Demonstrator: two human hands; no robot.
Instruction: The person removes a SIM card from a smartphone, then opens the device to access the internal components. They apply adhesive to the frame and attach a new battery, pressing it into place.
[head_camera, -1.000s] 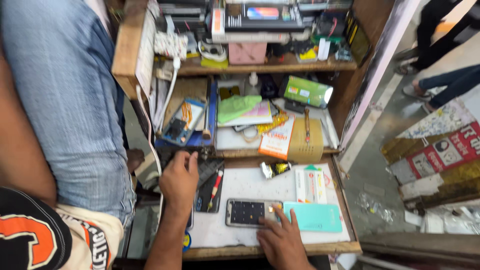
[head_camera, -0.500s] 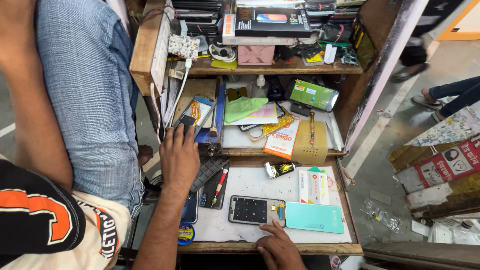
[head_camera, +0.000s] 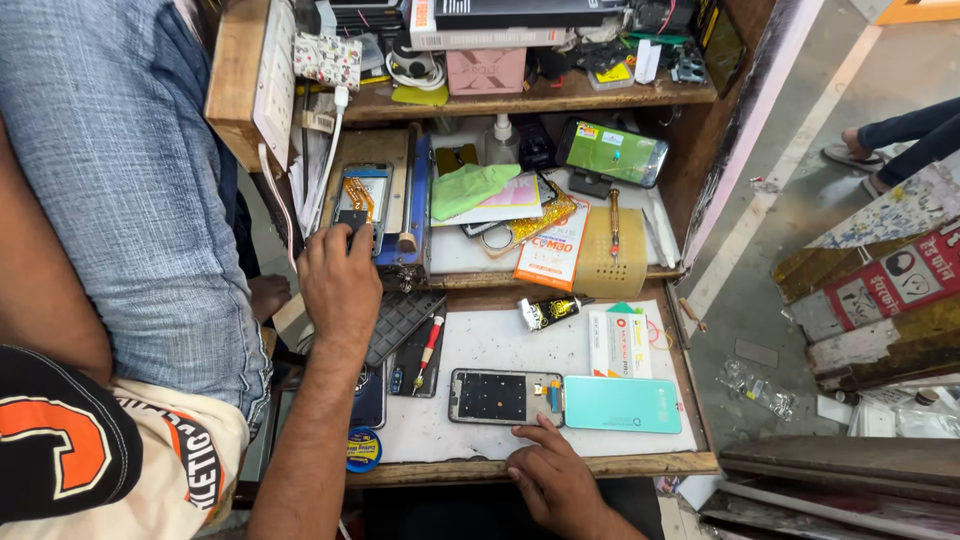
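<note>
My left hand (head_camera: 340, 281) reaches up to the middle shelf and its fingers touch a phone screen part with an orange flex cable (head_camera: 360, 203) lying in a blue frame. My right hand (head_camera: 551, 478) rests at the front edge of the white work mat (head_camera: 500, 345), fingers just below an opened phone body (head_camera: 500, 396). A teal phone back cover (head_camera: 622, 404) lies right of that phone. A red-handled screwdriver (head_camera: 428, 350) lies on a dark panel between my hands.
A person in a denim shirt (head_camera: 120, 180) stands close on the left. The shelves hold a green cloth (head_camera: 472, 187), a lit phone on a stand (head_camera: 612, 153), an orange packet (head_camera: 552, 252), a glue tube (head_camera: 548, 312), a small white box (head_camera: 618, 343) and cables.
My left hand has moved up from the work mat to the screen part on the middle shelf. My right hand slid back from the phone to the table's front edge.
</note>
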